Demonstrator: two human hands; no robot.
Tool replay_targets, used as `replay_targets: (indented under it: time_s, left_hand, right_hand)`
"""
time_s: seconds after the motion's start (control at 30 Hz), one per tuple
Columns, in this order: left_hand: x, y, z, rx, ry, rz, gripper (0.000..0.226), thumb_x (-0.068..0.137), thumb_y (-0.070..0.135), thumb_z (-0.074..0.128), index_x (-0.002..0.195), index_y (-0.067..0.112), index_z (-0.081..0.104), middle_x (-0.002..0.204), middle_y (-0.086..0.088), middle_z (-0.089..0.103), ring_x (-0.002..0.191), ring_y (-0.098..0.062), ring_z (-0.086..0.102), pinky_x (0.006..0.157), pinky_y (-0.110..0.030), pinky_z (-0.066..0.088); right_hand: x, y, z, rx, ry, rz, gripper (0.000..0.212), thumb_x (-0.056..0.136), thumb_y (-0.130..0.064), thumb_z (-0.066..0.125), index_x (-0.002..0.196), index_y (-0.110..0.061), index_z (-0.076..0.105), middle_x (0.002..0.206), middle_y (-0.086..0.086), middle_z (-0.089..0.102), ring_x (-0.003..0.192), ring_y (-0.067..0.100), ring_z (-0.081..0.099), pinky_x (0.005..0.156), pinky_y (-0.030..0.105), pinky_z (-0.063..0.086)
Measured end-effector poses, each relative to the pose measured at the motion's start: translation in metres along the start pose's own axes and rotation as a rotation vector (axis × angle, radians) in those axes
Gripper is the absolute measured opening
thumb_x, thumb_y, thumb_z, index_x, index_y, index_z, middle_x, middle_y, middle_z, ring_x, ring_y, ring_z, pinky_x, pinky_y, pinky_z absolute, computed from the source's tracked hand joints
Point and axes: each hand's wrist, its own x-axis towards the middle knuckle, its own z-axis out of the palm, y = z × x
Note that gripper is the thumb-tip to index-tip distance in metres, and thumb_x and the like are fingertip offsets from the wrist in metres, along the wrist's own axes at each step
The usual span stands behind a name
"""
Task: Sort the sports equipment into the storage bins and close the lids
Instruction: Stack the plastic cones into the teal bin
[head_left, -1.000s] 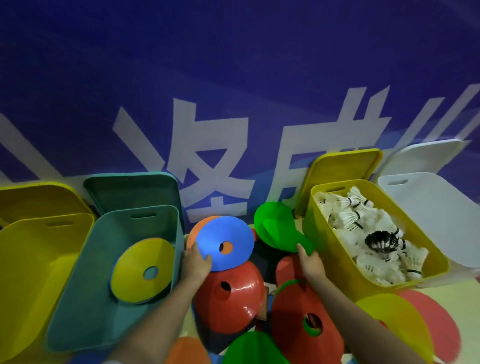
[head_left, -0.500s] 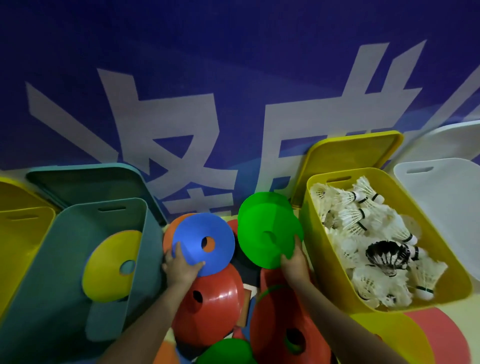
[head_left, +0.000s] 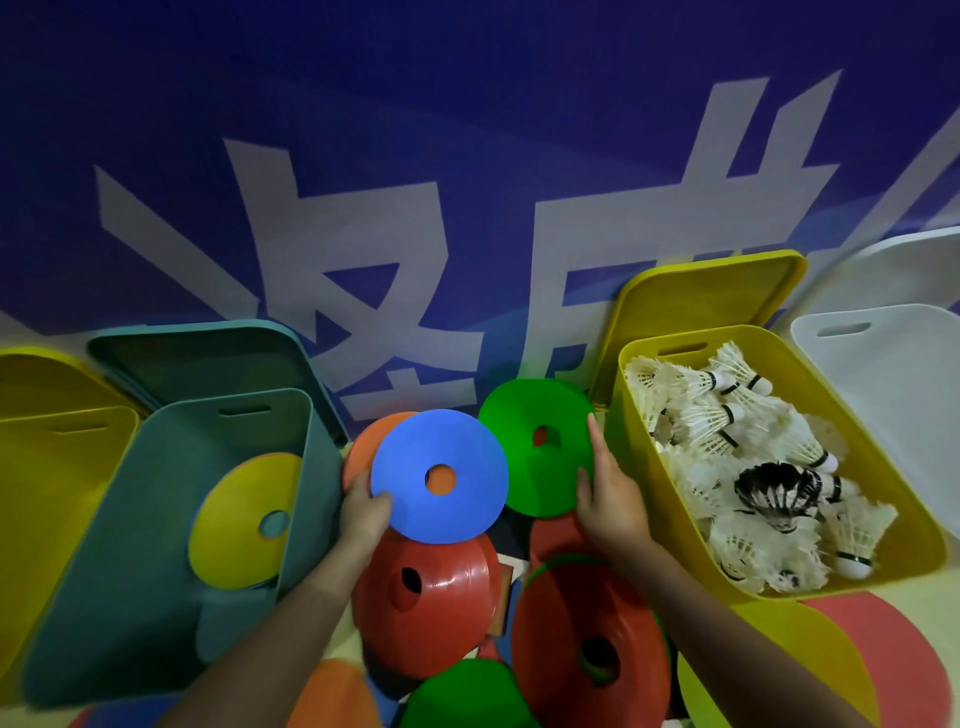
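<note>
Red cones piled below both hands. Left hand pinches blue disc stacked on an orange one; right hand grips green cone. Teal bin left of them holds yellow disc; yellow bin right holds shuttlecocks.

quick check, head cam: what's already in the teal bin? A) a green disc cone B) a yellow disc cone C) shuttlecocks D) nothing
B: a yellow disc cone leans inside the teal bin. The shuttlecocks fill the yellow bin on the right, and the green disc cone is outside the bins, held by the right hand.
</note>
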Motion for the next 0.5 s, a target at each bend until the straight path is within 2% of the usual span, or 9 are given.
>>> replay_targets:
  time_s: [0.03,0.1,0.17,0.27,0.33,0.43,0.5]
  left_hand:
    - [-0.001,0.001,-0.001,0.004,0.019,0.014,0.046,0.083,0.005,0.047,0.126,0.018,0.054,0.113,-0.009,0.064,0.094,-0.033,0.06,0.078,-0.044,0.053]
    - [-0.005,0.004,-0.005,0.026,0.061,0.043,0.05,0.087,0.005,0.043,0.135,0.019,0.047,0.113,-0.01,0.062,0.087,-0.033,0.06,0.07,-0.037,0.05]
    - [-0.009,0.008,-0.01,0.043,0.094,0.1,0.052,0.09,0.004,0.04,0.139,0.019,0.042,0.118,-0.011,0.06,0.089,-0.033,0.059,0.069,-0.037,0.048]
    - [-0.014,0.019,-0.019,0.02,0.062,0.151,0.052,0.09,0.003,0.038,0.139,0.02,0.045,0.132,-0.009,0.055,0.106,-0.031,0.057,0.085,-0.043,0.05]
    - [-0.02,0.031,-0.026,-0.026,0.046,0.155,0.052,0.087,0.004,0.037,0.134,0.02,0.05,0.126,-0.006,0.058,0.104,-0.026,0.057,0.086,-0.04,0.048]
    - [-0.03,0.056,-0.043,-0.108,0.026,0.234,0.046,0.09,0.001,0.034,0.129,0.017,0.053,0.118,-0.003,0.06,0.106,-0.026,0.057,0.08,-0.034,0.047]
    - [-0.036,0.075,-0.06,-0.158,0.04,0.293,0.042,0.092,-0.001,0.035,0.126,0.013,0.055,0.118,-0.005,0.06,0.106,-0.024,0.057,0.078,-0.032,0.045]
  right_hand:
    - [0.001,-0.002,-0.005,-0.026,0.017,-0.017,0.072,0.094,-0.015,0.049,0.153,-0.025,0.007,0.122,0.011,0.061,0.059,0.024,0.058,0.047,0.031,0.04]
    - [0.004,-0.006,-0.014,-0.054,0.052,-0.023,0.068,0.095,-0.016,0.047,0.152,-0.029,0.012,0.1,0.011,0.068,0.058,0.022,0.059,0.048,0.038,0.048]
    - [0.009,-0.011,-0.022,-0.016,0.087,0.002,0.058,0.096,-0.017,0.046,0.149,-0.03,0.025,0.09,0.008,0.068,0.059,0.019,0.059,0.054,0.04,0.052]
    - [0.013,-0.019,-0.032,0.085,0.12,0.056,0.05,0.096,-0.016,0.046,0.144,-0.027,0.036,0.084,0.004,0.067,0.061,0.018,0.059,0.057,0.035,0.051]
    - [0.014,-0.022,-0.038,0.161,0.141,0.101,0.045,0.096,-0.013,0.044,0.14,-0.023,0.042,0.087,0.002,0.065,0.067,0.02,0.06,0.061,0.034,0.05]
    - [0.013,-0.035,-0.046,0.28,0.175,0.189,0.039,0.096,-0.013,0.043,0.135,-0.019,0.046,0.084,0.007,0.066,0.061,0.02,0.057,0.053,0.031,0.043]
    - [0.011,-0.049,-0.052,0.316,0.19,0.208,0.037,0.096,-0.012,0.043,0.133,-0.017,0.048,0.084,0.007,0.064,0.063,0.023,0.057,0.055,0.034,0.043]
